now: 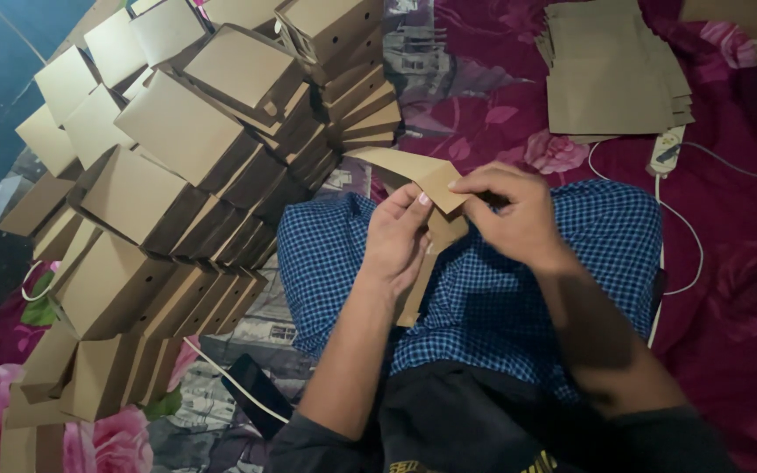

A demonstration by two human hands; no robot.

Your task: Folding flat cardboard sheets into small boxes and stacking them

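Note:
A flat brown cardboard blank point(400, 165) is held over my lap, which is covered in blue checked cloth point(484, 298). My left hand point(396, 241) grips the blank from the left, thumb on a folded flap. My right hand point(505, 210) pinches the same flap from the right, its fingers curled over the fold. The lower part of the blank hangs down between my hands and is partly hidden behind them.
A large heap of folded brown cardboard boxes point(177, 158) fills the left. A stack of flat cardboard blanks point(611, 70) lies at the upper right on a magenta floral sheet point(738, 289). A white power strip point(666, 151) with its cable lies beside the stack. A dark phone point(256, 394) rests near my left elbow.

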